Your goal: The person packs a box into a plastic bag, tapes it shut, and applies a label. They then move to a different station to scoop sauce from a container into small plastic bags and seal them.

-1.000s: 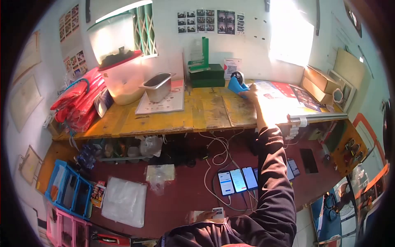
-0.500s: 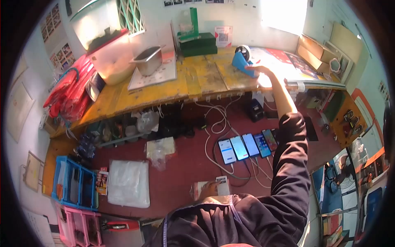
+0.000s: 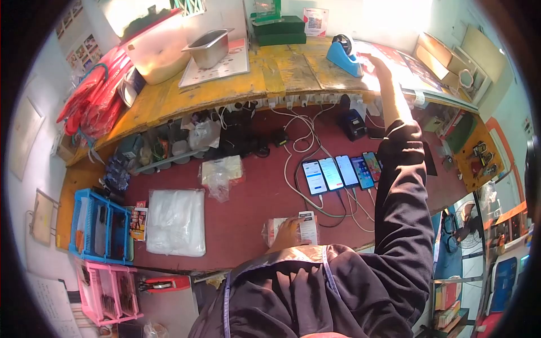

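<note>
My left hand [image 3: 288, 231] rests on a clear plastic packet [image 3: 270, 230] with a white printed slip [image 3: 307, 227] on it, near the desk's front edge. Its fingers are curled over the packet. Up on the yellow wooden shelf, my right hand [image 3: 378, 65] is beside the front end of a blue tape dispenser [image 3: 345, 58], which carries a dark-cored roll. The fingers are bent together, and strong glare hides whatever lies between them. Several lit phones [image 3: 333, 173] lie plugged in on the red desk, left of my right sleeve.
White cables [image 3: 301, 132] run over the desk below the shelf. A stack of clear plastic bags [image 3: 176, 222] lies at left, beside a blue basket [image 3: 101, 225] and a pink basket [image 3: 107, 293]. A metal container [image 3: 209, 49] stands on the shelf; a small black device [image 3: 353, 124] sits beneath it.
My right hand has moved from touching the tape dispenser's front to just right of it. My view has tilted down, showing more of my left hand on the packet.
</note>
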A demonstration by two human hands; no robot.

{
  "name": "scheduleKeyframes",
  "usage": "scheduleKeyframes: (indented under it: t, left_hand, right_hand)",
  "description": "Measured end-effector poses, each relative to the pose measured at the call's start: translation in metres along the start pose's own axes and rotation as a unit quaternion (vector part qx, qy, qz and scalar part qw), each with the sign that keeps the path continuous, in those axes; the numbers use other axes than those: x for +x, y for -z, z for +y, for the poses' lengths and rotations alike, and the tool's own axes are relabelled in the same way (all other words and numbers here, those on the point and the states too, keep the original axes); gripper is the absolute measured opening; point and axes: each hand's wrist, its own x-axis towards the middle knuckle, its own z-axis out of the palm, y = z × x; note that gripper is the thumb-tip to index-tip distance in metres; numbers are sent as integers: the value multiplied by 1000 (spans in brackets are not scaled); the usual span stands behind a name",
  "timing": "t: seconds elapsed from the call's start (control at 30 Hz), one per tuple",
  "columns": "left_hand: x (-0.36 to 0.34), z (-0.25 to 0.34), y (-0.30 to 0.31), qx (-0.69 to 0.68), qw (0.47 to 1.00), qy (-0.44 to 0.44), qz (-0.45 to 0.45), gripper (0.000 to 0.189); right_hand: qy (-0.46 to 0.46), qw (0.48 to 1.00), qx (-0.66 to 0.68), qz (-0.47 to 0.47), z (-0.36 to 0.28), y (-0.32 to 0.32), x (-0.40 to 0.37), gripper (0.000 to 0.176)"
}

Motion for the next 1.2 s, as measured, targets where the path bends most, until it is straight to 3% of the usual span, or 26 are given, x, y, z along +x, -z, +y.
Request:
scheduleKeyframes:
  t: [0.03,0.07,0.1,0.13,0.2,0.23,0.37,0.5,0.57,0.83,0.9,0.93,1.0,1.03,1.1,1.2]
  left_hand:
    - [2,-1,0,-1,1000,-9,2,86]
    - [3,1,1,-6,1000,-10,2,86]
    - [2,4,3,-9,1000,-2,-4,86]
    - [1,7,4,-13,1000,7,-10,85]
    - [3,8,5,-6,1000,8,-9,85]
    - [4,3,2,-1,1000,2,-12,85]
    - [4,11,9,-6,999,21,-26,86]
    - [4,11,9,-9,999,26,-24,86]
    - [4,11,8,14,1000,20,-17,84]
    - [3,8,4,15,1000,9,-4,83]
    - [4,7,4,15,1000,6,-3,83]
    - [3,7,4,19,1000,7,-2,83]
    - [3,8,4,22,1000,13,-3,83]
    - [3,9,4,29,999,13,-4,83]
    - [3,9,3,26,1000,13,1,83]
    - [5,11,4,27,999,20,-5,83]
  right_hand:
    - [-1,1000,-2,-1,0,0,1,29]
    - [-110,974,165,108,-2,-2,3,26]
    - [-213,897,324,213,-4,-3,2,24]
    - [-216,897,320,214,-6,-6,-9,24]
    - [-71,826,507,235,-11,-13,-37,23]
    - [-76,826,507,234,-11,-13,-40,23]
    - [-117,920,338,162,-10,-7,-51,24]
    - [-63,883,424,193,-5,2,-71,26]
    - [-36,960,244,133,-25,-2,-76,31]
    - [-160,939,221,208,-23,14,-72,29]
    - [-154,968,165,113,30,55,-54,30]
    - [-159,967,164,112,34,55,-46,30]
    - [-273,950,127,83,32,51,-33,27]
    - [-279,948,128,83,31,48,-27,27]
    - [-244,968,-47,-8,26,39,-20,28]
    - [-238,970,-40,38,2,29,-30,31]
